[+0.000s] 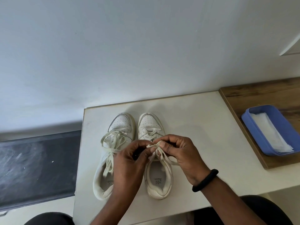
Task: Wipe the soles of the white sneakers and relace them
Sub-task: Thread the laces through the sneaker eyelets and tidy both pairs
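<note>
A: L hand (129, 158)?
B: Fingers curled, thumb + index pinch the lace (155, 145) above the sneaker (149, 122) directly under the grip.
A: R hand (183, 153)?
B: Same lace, pinched narrow btw thumb and fingertips, right against L hand. Black band (205, 180) on wrist.
A: Lace below?
B: Strands drop from pinch to the sneaker's tongue area.
A: Other sneaker (121, 125)?
B: Just left of grip, upright, its laces (112, 140) knotted loosely. Both on white table (203, 127).
A: Else?
B: Blue tray (253, 127) w/ wipes (272, 133), well right of grip.
</note>
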{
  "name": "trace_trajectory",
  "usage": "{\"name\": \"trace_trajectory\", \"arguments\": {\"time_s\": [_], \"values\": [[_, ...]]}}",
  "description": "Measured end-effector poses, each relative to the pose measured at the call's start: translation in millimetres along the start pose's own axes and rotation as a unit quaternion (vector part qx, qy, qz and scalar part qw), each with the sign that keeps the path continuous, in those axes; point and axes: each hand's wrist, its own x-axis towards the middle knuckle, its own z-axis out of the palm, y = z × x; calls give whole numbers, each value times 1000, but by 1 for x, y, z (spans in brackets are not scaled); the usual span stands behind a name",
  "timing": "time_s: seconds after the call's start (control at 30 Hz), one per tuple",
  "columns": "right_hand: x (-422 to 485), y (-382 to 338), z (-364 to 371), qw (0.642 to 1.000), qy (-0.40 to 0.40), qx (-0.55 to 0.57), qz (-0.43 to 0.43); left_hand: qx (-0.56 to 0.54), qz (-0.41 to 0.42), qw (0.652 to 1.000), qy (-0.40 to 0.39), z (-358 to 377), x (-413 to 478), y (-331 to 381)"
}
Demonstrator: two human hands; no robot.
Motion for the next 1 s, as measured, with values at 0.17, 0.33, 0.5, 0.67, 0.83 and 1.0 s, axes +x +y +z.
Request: {"name": "trace_trajectory", "arguments": {"time_s": [0.17, 0.33, 0.5, 0.67, 0.83, 1.0], "values": [[1, 2, 3, 998, 49, 39, 21, 68, 34, 997, 3, 1, 1, -7], [0, 2, 2, 999, 27, -38, 3, 72, 53, 996, 10, 2, 0, -8], [-1, -2, -3, 996, -30, -81, -14, 124, 97, 986, 45, 3, 1, -9], [-1, 1, 0, 990, -27, -135, -35, 151, 132, 978, 56, 3, 0, -11], [2, 10, 3, 963, 18, -246, -109, 195, 190, 960, 61, 5, -2, -11], [4, 14, 3, 917, 6, -336, -216, 273, 272, 922, 45, 3, -3, -16]]}}
